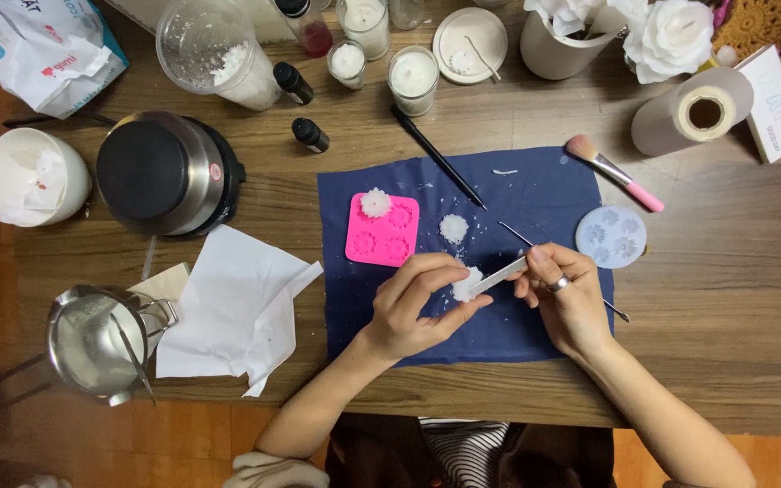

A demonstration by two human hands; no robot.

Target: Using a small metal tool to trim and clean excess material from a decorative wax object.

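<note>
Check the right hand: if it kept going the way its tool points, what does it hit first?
The right hand aims its thin tool left, straight at the white wax flower in the left hand. They look already in contact, though depth is unclear.

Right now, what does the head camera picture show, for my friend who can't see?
A left hand holds a small white wax flower while the right hand presses a thin white stick against it, above a dark blue cloth. A pink square silicone mould lies nearby.
</note>
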